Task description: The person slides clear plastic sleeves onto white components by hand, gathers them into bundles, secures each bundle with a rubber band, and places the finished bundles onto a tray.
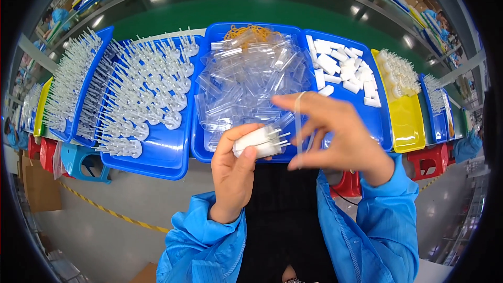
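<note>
I see my left hand [236,170] clamped around a small white bundle [259,142] with thin prongs, its long axis running left to right toward my right hand [343,136], which sits just beside it with spread fingers stretching a clear elastic band [298,126]. Both hover over the near edge of a blue tray [201,147] heaped with clear plastic sleeves [251,78]. Another blue tray of white blocks [340,71] lies right, a yellow tray [408,126] beyond.
</note>
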The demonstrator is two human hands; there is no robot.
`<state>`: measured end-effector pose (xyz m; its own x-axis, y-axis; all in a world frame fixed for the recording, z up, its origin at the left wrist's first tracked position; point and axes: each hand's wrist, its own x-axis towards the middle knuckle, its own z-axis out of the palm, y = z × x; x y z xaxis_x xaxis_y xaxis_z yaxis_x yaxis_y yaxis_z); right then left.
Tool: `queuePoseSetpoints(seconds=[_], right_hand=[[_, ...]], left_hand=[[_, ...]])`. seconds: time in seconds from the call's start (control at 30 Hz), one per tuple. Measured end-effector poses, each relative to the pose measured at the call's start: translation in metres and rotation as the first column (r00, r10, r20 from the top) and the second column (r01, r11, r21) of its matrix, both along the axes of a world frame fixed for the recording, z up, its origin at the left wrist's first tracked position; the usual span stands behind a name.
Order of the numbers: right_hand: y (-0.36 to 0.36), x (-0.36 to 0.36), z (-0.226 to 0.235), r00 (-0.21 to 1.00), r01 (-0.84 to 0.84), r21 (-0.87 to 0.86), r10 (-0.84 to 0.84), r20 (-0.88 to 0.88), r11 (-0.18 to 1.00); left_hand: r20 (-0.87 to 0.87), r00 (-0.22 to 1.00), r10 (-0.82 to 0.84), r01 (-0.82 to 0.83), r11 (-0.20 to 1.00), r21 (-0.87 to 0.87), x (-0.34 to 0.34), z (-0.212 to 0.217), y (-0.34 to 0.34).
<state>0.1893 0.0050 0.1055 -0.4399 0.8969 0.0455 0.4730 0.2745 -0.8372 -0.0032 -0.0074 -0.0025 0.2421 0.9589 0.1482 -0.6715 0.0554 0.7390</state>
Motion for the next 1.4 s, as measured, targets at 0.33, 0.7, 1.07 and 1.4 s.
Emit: queuePoseSetpoints(seconds=[0.33,0.7,1.07,1.4], right_hand=[[-0.021,0.007,-0.056,0.964,-0.024,0.313,-0.061,0.257,0.949],[-0.051,-0.007,-0.061,0.223,-0.340,-0.446,-0.390,-0.893,0.828],[-0.059,-0.020,-0.072,0.846,0.377,0.183,-0.258,-0.466,0.908],[-0.055,-0.007,-0.066,0.888,0.428,0.361,-0.312,-0.337,0.828]], left_hand=[[0.406,0.896,-0.182,0.212,0.977,-0.029,-0.008,-0.010,-0.001],[0.544,0.776,-0.320,0.278,0.947,0.160,0.007,-0.011,0.001],[0.105,0.994,0.000,-0.014,0.991,0.136,0.015,-0.014,-0.014],[0.497,0.687,-0.530,0.612,0.791,-0.003,0.042,-0.020,-0.005]])
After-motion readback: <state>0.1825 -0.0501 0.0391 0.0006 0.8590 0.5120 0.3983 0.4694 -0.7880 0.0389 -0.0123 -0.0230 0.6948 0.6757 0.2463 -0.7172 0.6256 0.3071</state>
